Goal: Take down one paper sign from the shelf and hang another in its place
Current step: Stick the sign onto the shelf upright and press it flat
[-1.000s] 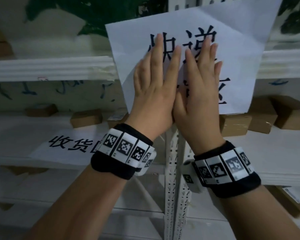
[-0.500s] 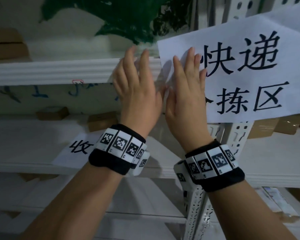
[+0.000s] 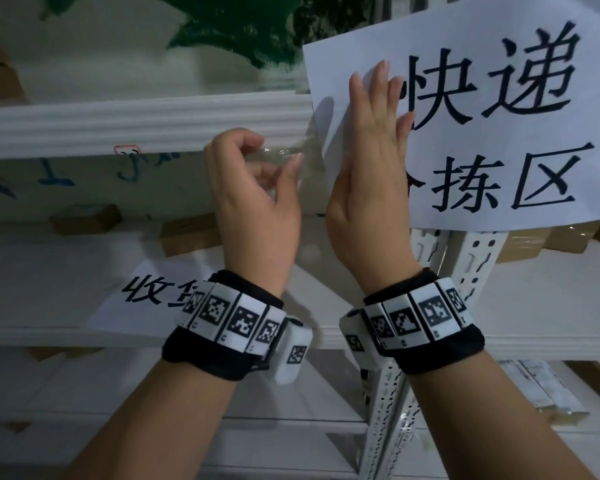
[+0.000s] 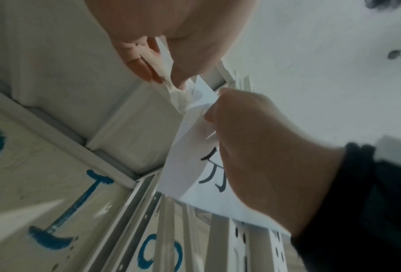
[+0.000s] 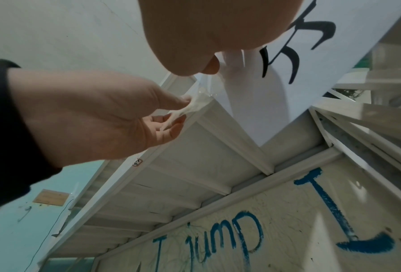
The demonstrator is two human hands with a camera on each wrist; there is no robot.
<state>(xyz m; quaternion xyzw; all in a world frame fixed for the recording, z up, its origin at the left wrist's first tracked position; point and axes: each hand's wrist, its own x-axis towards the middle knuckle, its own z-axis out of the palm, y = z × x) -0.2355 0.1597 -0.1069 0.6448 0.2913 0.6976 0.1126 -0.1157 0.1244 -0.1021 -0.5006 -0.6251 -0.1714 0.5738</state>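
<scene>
A white paper sign [image 3: 499, 133] with large black characters hangs against the shelf's top beam [image 3: 136, 123]. My right hand [image 3: 378, 109] lies flat on the sign's left part, fingers straight. My left hand [image 3: 274, 154] pinches a strip of clear tape [image 3: 284, 152] between thumb and fingers, just left of the sign's edge. In the left wrist view the crumpled tape [image 4: 178, 93] runs from my fingertips [image 4: 148, 70] to the sign's edge [image 4: 188, 165]. The right wrist view shows the tape [image 5: 199, 104] stretched off the beam. Another paper sign [image 3: 142, 296] lies on the lower shelf, behind my left wrist.
Small cardboard boxes [image 3: 187, 233] sit at the back of the middle shelf. A perforated white upright post [image 3: 388, 393] stands below my right wrist. The wall behind carries blue painted lettering [image 5: 218, 239]. Flat packages [image 3: 541, 386] lie on a lower shelf at right.
My left hand went from flat on the beam to curled, now pinching the tape and pulling it leftward. My right hand stays pressed on the sign's left part.
</scene>
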